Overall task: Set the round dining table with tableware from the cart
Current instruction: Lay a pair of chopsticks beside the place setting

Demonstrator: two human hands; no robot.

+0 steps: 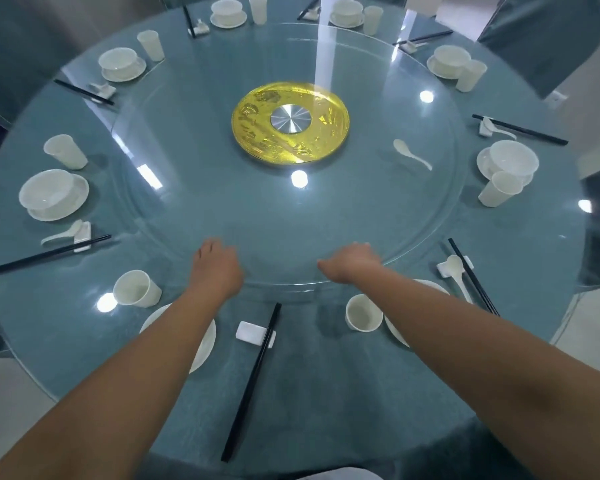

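Both my hands reach over the near rim of the glass turntable [291,216] on the round table [312,410]. My left hand [217,266] and my right hand [352,263] rest flat on the glass and hold nothing; their fingertips are hidden behind the knuckles. One loose white spoon [411,154] lies on the turntable at the right. Below my hands, black chopsticks [253,382] lean on a white rest [250,332]. A white cup [136,289] and plate [205,341] lie under my left arm, another cup [364,313] and plate [395,329] under my right.
Several place settings ring the table, each with a bowl on a saucer [52,194], a cup, a spoon and chopsticks. A gold disc with a steel hub [290,121] marks the turntable's centre. Covered chairs [548,36] stand around the table.
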